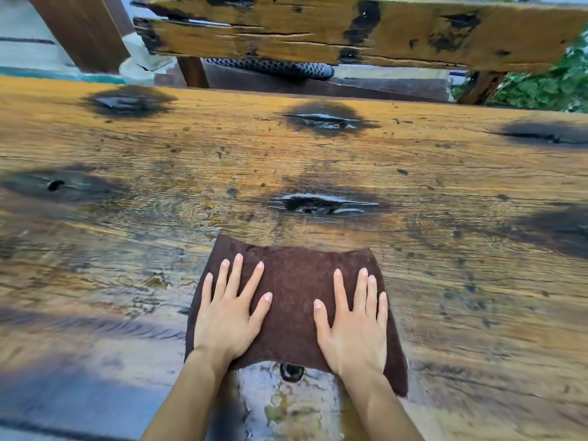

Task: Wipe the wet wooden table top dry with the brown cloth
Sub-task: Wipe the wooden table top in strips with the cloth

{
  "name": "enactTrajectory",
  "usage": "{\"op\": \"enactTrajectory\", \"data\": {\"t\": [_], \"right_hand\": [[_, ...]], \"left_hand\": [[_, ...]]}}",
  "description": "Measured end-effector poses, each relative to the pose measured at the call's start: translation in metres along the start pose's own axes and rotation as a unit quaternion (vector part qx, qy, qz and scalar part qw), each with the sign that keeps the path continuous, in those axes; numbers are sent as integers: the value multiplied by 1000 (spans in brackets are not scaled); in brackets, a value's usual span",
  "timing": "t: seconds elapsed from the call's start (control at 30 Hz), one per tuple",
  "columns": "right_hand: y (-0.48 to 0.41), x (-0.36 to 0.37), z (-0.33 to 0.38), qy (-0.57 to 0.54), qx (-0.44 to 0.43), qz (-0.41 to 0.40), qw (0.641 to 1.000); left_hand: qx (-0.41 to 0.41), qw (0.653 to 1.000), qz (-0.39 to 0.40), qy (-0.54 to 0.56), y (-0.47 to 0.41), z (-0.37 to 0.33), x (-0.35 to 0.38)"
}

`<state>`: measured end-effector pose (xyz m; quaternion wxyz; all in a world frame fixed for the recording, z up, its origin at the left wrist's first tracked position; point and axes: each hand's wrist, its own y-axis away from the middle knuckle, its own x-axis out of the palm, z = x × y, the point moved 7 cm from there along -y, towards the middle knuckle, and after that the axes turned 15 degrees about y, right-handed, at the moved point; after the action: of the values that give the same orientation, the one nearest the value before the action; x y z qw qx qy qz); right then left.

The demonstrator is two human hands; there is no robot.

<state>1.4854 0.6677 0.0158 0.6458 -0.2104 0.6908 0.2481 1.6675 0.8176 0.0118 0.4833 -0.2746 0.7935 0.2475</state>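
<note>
A brown cloth lies spread flat on the wooden table top, near its front middle. My left hand presses flat on the cloth's left half, fingers straight and spread. On the right half my right hand presses down the same way. Water shines on the wood between my forearms, around a dark knot hole, and to the lower left. Wet dark knots sit just beyond the cloth.
A wooden bench back of rough planks stands beyond the table's far edge. A dark wooden post rises at the back left. Green leaves show at the back right. More dark knots dot the table.
</note>
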Motion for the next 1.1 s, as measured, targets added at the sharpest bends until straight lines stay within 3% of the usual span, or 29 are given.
{"op": "enactTrajectory", "data": {"t": [0.6,1.1], "right_hand": [[123,-2,20,23,-45,-27,998],[99,0,33,21,-44,-28,998]], "left_hand": [[2,1000,-3,-11,128,29,1],[-28,999,24,-14,117,36,-9]]}}
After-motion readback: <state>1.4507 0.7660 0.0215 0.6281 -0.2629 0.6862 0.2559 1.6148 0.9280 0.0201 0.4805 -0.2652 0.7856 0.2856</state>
